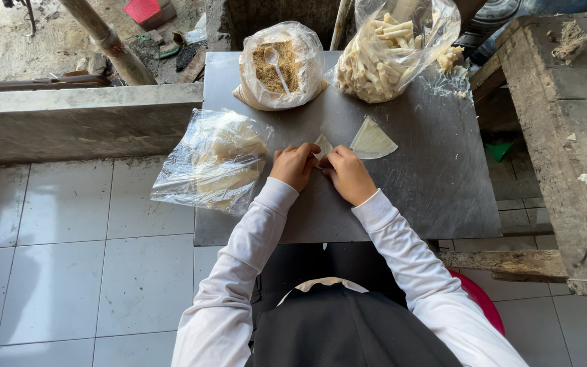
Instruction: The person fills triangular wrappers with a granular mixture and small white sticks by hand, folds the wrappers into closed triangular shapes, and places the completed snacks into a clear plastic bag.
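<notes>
Wrapper sits pinched between your left hand and right hand mid-table, fingers closed on its folded edges to hold the shape; a spare wrapper lies just right, within reach.

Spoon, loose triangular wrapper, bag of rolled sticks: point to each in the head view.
spoon [274,60], head view, on its white bowl
loose triangular wrapper [372,141], head view, middle of the sheet
bag of rolled sticks [382,58], head view, middle of the clear bag
</notes>
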